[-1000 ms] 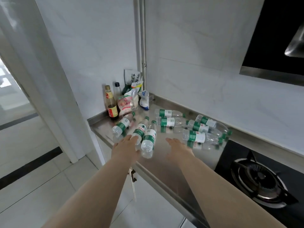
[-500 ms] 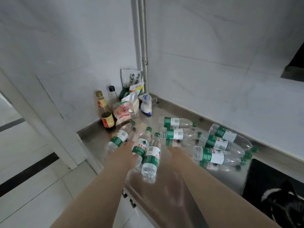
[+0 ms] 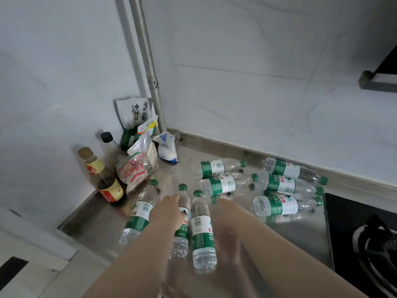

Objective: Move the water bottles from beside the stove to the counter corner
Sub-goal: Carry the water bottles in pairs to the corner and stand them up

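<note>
1. Water bottles point(image 3: 203, 229) are lying on their sides across the steel counter point(image 3: 96, 229): three are sitting near the front edge with their green caps pointing toward the corner, and five more are crowding the back wall, the nearest of them just beside the stove point(image 3: 365, 244)
2. The left hand point(image 3: 167, 211) is reaching over the middle bottle of the front three, and the right hand point(image 3: 227, 211) is hovering just to their right; both are blurring, so I cannot tell whether the fingers are spread or curling round anything
3. The bottles are looking like clear, thin plastic to me, so I am expecting them to be light, denting under a hard squeeze and rolling at a nudge on that smooth steel
4. Gripping round the labelled waist is looking safest, with the stiffer neck under the cap as a second choice
5. The corner is holding a sauce bottle point(image 3: 107, 186) and some packets point(image 3: 137, 166), so room there is looking tight
</note>
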